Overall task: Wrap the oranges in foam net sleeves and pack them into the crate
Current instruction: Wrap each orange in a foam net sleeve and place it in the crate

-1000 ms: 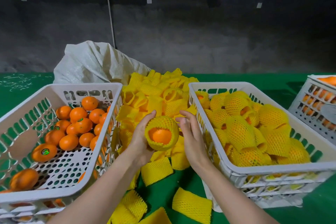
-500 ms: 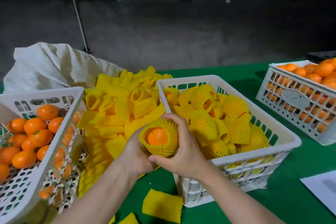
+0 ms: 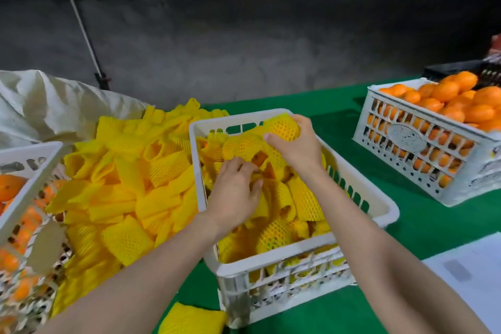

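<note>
Two bare arms fill the lower frame. The left forearm (image 3: 141,279) comes in from about 7 o'clock and the right forearm (image 3: 379,266) from about 5 o'clock, both uncovered from the wrist to the picture's edge. The left hand (image 3: 233,195) and right hand (image 3: 295,146) are bare too. The slim fingers (image 3: 273,140) end in short, plain nails. Blur hides finer detail.

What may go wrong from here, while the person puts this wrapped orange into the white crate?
1. The right hand holds the wrapped orange above the far end of the middle crate, close to its rim; let go there, it might roll out.
2. The left hand touches the packed oranges, where some sleeves leave peel bare; pushing them aside may pull a sleeve off.
</note>
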### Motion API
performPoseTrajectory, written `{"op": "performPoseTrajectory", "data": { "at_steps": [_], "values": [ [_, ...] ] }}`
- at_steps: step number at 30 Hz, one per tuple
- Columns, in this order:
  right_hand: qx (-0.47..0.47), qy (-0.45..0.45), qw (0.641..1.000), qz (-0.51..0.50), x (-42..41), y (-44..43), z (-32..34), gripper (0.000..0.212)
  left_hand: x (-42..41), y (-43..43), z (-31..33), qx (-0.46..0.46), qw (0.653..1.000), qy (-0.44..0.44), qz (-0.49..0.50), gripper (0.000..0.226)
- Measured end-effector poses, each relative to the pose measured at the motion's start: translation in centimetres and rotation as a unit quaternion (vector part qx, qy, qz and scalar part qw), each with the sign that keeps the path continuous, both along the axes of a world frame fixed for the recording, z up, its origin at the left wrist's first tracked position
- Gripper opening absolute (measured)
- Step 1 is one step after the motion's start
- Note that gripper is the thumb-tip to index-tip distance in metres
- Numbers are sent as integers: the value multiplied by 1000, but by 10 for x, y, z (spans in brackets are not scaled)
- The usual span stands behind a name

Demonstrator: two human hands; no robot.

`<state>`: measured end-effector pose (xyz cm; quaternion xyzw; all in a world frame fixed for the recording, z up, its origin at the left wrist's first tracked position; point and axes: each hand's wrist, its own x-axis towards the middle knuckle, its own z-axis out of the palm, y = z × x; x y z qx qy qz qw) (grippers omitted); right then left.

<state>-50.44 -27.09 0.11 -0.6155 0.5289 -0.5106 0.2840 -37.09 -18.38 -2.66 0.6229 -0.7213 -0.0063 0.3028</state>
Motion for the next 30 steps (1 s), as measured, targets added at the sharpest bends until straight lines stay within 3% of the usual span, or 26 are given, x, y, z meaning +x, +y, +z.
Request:
{"op": "performPoseTrajectory", "data": {
  "at_steps": [4,7,12,15,17,21,25,30],
  "values": [
    [2,42,997,-65,5,-48,3,63,-15,-28,12,55,997,16,-54,29],
    [23,77,993,-81,13,-81,-6,59,-23,-40,8,161,985,-56,-34,48],
    [190,200,961,-32,20,-123,-14,81,-19,-46,8,213,976,-31,-6,66],
    [227,295,926,-61,13,-127,-17,84,-18,-45,9,225,974,-19,-4,72],
    [220,336,913,-75,9,-125,-17,88,-19,-43,9,220,975,-19,0,71],
    [208,316,922,-86,11,-114,-19,89,-16,-32,8,147,989,8,-5,52],
    [180,392,895,-112,22,-89,-18,83,4,-10,20,73,996,57,-14,32],
    [3,373,926,-62,38,-48,-3,48,63,20,51,82,982,169,8,12]
  ]
}}
